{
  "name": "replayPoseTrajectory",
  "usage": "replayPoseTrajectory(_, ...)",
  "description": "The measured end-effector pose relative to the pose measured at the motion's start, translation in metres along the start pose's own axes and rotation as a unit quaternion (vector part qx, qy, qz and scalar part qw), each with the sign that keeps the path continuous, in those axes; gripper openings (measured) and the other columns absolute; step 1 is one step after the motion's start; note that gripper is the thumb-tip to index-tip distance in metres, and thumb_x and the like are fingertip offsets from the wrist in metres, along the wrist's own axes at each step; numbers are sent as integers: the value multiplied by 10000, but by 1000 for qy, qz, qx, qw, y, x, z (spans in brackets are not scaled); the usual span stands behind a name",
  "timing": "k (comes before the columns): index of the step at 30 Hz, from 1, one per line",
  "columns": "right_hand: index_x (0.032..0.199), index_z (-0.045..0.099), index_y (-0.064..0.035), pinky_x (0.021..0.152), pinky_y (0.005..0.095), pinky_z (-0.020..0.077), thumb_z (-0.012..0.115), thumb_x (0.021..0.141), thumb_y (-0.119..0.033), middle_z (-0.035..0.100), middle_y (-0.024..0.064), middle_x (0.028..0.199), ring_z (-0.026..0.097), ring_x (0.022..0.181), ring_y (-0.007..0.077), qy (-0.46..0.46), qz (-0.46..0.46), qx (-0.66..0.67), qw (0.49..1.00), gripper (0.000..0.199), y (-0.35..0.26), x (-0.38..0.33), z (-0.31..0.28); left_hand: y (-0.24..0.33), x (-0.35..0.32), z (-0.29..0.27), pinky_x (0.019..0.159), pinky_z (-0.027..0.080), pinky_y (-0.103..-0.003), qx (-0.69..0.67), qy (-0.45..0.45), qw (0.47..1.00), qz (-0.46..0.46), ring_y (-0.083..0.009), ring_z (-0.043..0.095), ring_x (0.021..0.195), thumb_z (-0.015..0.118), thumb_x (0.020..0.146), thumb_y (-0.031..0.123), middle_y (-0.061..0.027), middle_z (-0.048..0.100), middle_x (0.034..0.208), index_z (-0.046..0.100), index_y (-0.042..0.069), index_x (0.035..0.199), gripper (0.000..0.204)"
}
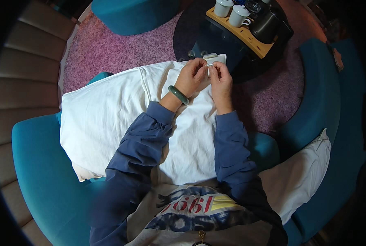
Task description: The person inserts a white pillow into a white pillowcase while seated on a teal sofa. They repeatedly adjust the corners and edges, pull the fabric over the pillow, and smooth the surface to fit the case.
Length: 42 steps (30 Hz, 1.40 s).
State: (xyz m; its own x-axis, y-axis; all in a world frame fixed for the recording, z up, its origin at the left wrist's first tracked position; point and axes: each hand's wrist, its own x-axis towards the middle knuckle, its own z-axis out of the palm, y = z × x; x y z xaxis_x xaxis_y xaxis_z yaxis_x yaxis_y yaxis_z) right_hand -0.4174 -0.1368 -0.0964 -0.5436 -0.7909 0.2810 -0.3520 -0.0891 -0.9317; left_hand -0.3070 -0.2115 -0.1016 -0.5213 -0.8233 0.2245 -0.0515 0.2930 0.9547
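Observation:
A white pillow in a white pillowcase lies across my lap and the teal seat. My left hand, with a green bangle on the wrist, pinches the pillowcase's far edge. My right hand grips the same edge right beside it, fingertips nearly touching the left ones. Both blue sleeves rest on the pillow. The bit of cloth between the fingers is mostly hidden by the hands.
A second white pillow lies at my right on the teal curved sofa. Ahead, a dark round table carries a wooden tray with two white cups and a black kettle. Pink shag rug and a teal stool beyond.

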Motion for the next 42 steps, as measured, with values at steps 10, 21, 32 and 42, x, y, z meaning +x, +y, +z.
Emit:
replayPoseTrajectory(10,1047,621,-66,796,439,507,611,953,-126,709,129,964,676,888,318,-101,-235,-310,916,112,-20,45,-34,22,-3,-1,785,437,-434,237,42,965,107,-339,583,833,652,798,74,-122,640,822,619,51,925,133)
replayPoseTrajectory(21,1056,593,-31,802,216,498,497,946,41,628,11,923,594,809,79,-154,141,214,954,163,-37,52,-44,8,-1,-5,738,504,-443,118,68,989,53,-408,629,809,554,874,85,-229,653,865,613,-16,996,170)
replayPoseTrajectory(32,1121,634,5,832,284,525,665,954,-81,695,100,1051,653,927,154,-67,49,69,994,190,-24,-3,-2,15,-6,-10,788,495,-423,57,125,989,62,-388,618,888,598,846,92,-184,644,898,601,10,1032,203)
replayPoseTrajectory(42,1078,611,-10,787,311,533,674,919,-3,668,99,947,630,840,179,-16,-20,-11,1000,172,-27,-13,5,40,-9,-12,807,484,-412,82,122,979,141,-343,585,907,675,824,169,-142,653,888,647,2,864,174)
